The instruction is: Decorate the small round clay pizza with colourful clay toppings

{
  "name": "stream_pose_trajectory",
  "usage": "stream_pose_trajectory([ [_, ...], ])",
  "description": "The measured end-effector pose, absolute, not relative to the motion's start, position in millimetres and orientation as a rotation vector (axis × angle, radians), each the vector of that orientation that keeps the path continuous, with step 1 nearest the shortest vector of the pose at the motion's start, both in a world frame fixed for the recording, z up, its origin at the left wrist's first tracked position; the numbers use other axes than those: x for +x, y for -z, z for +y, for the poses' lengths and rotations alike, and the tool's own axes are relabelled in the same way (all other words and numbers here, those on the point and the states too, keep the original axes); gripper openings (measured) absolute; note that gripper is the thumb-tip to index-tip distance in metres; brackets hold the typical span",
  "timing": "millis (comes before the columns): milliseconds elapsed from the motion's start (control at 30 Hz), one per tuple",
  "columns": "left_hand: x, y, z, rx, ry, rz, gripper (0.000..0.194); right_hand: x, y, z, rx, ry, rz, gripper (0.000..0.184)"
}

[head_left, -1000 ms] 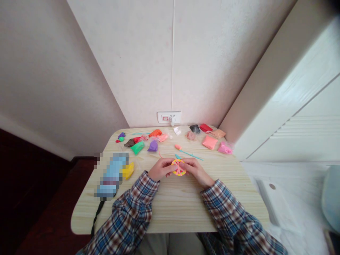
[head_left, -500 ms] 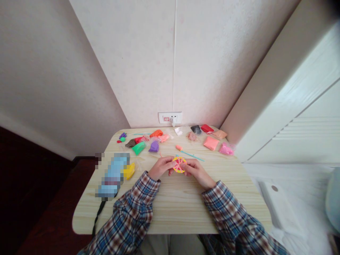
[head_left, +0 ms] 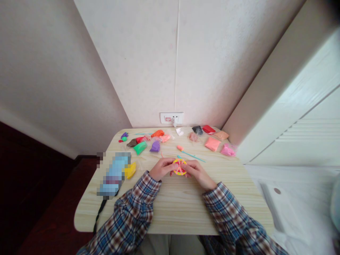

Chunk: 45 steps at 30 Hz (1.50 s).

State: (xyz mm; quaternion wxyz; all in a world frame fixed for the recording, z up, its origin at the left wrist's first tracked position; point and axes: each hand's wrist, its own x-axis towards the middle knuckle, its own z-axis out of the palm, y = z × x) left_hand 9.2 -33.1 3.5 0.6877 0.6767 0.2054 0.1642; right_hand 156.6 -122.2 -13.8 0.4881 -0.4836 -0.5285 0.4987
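Observation:
Between my two hands is a small round clay disc (head_left: pixel 180 171), yellow at the rim with red and pink pieces on its face. My left hand (head_left: pixel 164 168) grips its left side, thumb on the face. On the right side my right hand (head_left: pixel 197 171) pinches it the same way, thumb pressed near the middle. Fingers behind the disc are mostly hidden. Just beyond lies a blue modelling tool (head_left: pixel 195 157), with a lump of orange clay (head_left: pixel 180 148) at its far end.
Bags of green (head_left: pixel 140 148), purple (head_left: pixel 155 146), yellow (head_left: pixel 130 170), salmon (head_left: pixel 212 143) and pink clay (head_left: pixel 228 149) lie around the wooden table (head_left: pixel 175 212). A blurred-out phone-like object (head_left: pixel 114 173) with a black strap is at left. A wall socket (head_left: pixel 171 118) sits behind the table.
Both thumbs have shifted slightly on the disc, and its face is turned a little differently. The whole view has moved slightly; both hands still hold the disc.

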Motion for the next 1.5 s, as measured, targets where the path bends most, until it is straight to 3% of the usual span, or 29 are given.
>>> stream_pose_trajectory([
  [733,13.5,-0.7,-38.5,1.497,-0.301,0.448,0.041,155.7,9.8,-122.5,-1.182,-1.171,-1.285,0.044],
  [1133,11.6,0.4,-31.9,1.498,-0.507,0.561,0.039,154.8,10.1,-121.4,-1.165,-1.245,-1.408,0.043],
  [1500,12.3,-5.7,-35.6,1.498,-0.391,0.476,0.042,158.2,12.5,-123.1,-1.200,-1.137,-1.258,0.044],
])
